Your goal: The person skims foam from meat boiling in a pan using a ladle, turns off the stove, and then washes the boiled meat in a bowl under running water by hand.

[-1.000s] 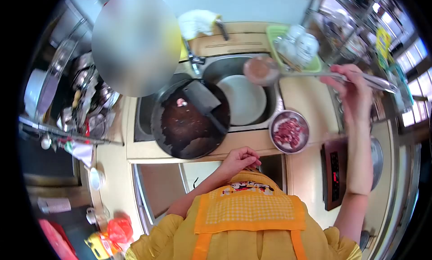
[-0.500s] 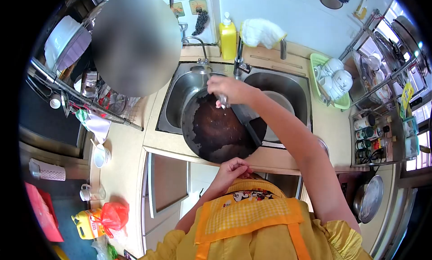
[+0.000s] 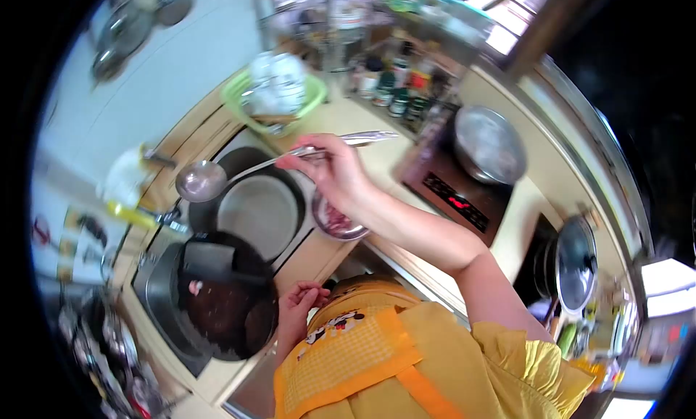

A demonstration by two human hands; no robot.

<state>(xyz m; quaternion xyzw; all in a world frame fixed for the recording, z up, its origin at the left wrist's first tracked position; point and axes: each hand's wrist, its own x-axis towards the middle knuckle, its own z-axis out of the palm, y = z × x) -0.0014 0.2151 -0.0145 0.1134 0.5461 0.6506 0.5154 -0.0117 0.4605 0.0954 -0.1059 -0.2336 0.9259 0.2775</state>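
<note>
Steel first, far left: the ladle [image 3: 201,181] hangs near the tap [image 3: 171,220], and a level bowl and quiet wrist look the best way to carry it. Whether it holds anything, the blur hides. Below, the black wok [image 3: 225,310] overlaps the sink [image 3: 154,285], a grey spatula [image 3: 210,258] lying in it; lifting the ladle over that, and over the pale pan [image 3: 259,216] alongside, seems wise. Next, the left hand [image 3: 296,307], fingers loosely curled by the apron; I can't tell if they pinch anything. And here's the right hand [image 3: 333,169], thumb and fingers clamped on the ladle's handle, its tail poking past the knuckles: mind that end too!

Around it now: a green basket [image 3: 319,93] of crockery behind, then the meat bowl [image 3: 346,238], partly hidden under the wrist, so a low arm could catch it. Further right, bottles [image 3: 384,93] crowd beside the cooker [image 3: 435,158], a silvery pan [image 3: 496,178] on top; a glassy lid [image 3: 578,267] closes the line.
</note>
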